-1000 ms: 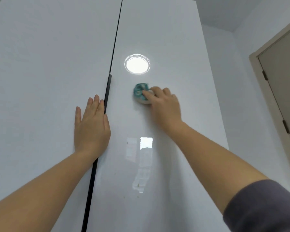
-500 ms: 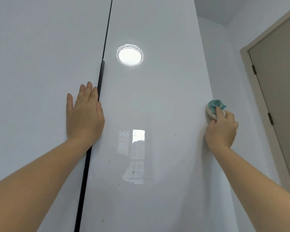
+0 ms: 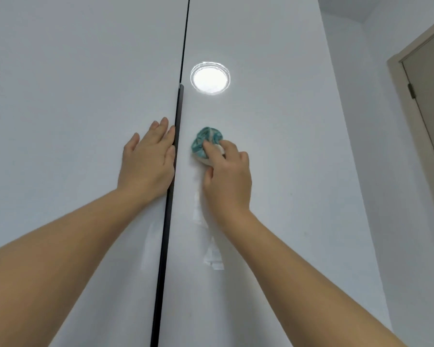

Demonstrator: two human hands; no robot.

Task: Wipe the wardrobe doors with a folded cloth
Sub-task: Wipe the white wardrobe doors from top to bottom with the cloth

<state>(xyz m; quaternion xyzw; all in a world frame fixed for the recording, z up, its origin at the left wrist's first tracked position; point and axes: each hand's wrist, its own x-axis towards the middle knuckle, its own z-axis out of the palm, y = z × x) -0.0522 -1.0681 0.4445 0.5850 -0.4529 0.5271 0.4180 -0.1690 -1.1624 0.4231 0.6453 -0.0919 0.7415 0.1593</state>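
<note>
Two glossy white wardrobe doors fill the view, the left door (image 3: 73,96) and the right door (image 3: 273,121), split by a black vertical handle strip (image 3: 172,191). My left hand (image 3: 148,161) lies flat on the left door, fingers straight, right beside the strip. My right hand (image 3: 227,179) grips a bunched teal and white cloth (image 3: 206,142) and presses it against the right door, just right of the strip and level with my left fingers.
A round ceiling light is reflected (image 3: 210,77) in the right door above the cloth. A white wall (image 3: 386,171) runs past the wardrobe's right edge. A beige room door with hinges (image 3: 429,83) stands at the far right.
My right hand has swept the cloth from the right door's right edge back leftwards to beside the black strip. My left hand has stayed flat on the left door.
</note>
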